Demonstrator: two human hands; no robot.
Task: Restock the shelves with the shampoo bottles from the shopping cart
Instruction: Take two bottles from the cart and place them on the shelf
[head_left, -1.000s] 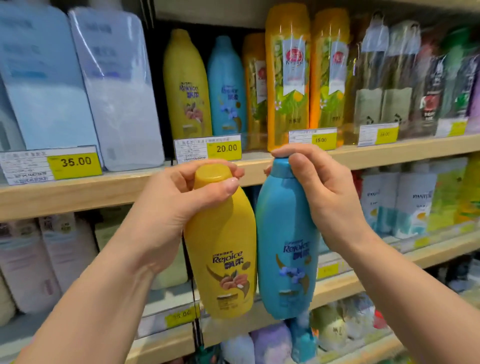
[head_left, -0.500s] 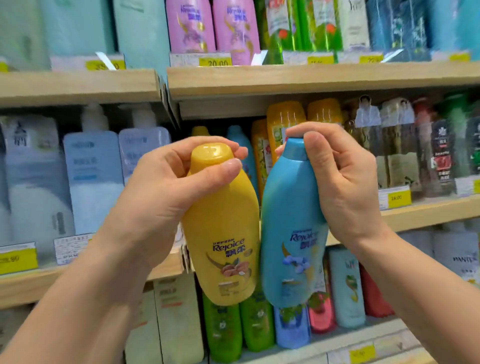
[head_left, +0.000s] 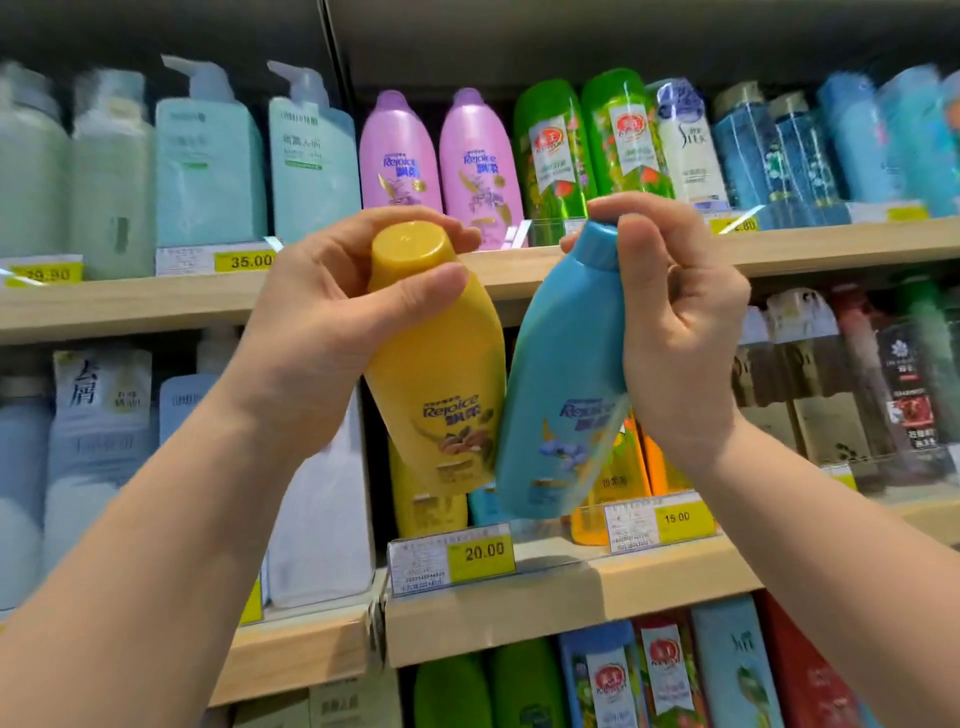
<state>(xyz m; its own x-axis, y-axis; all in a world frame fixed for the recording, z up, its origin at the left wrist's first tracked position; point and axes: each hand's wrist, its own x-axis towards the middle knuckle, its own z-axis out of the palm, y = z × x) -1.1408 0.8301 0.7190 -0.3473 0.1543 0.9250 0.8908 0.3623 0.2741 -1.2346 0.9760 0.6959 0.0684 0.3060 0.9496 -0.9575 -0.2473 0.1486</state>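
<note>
My left hand (head_left: 332, 322) grips a yellow Rejoice shampoo bottle (head_left: 441, 395) around its neck and cap. In my right hand (head_left: 675, 332) is a blue Rejoice shampoo bottle (head_left: 561, 410), held by the top. Both bottles tilt with their bases towards each other and touch low down, in front of the middle shelf (head_left: 597, 587). Behind them on that shelf stand another yellow bottle (head_left: 421, 509) and orange bottles (head_left: 623, 467), above a 20.00 price tag (head_left: 452, 561). The shopping cart is out of view.
The upper shelf (head_left: 831, 244) holds purple Rejoice bottles (head_left: 436, 156), green bottles (head_left: 587, 145) and blue ones. Large pale pump bottles (head_left: 208, 171) fill the left bay. Dark boxed bottles (head_left: 857, 374) stand at the right. Green and red bottles (head_left: 649, 675) fill the lowest shelf.
My view has tilted upward, so the shelves have dropped in the frame. Both hands have lifted the bottles and tipped them, caps apart and bases together.
</note>
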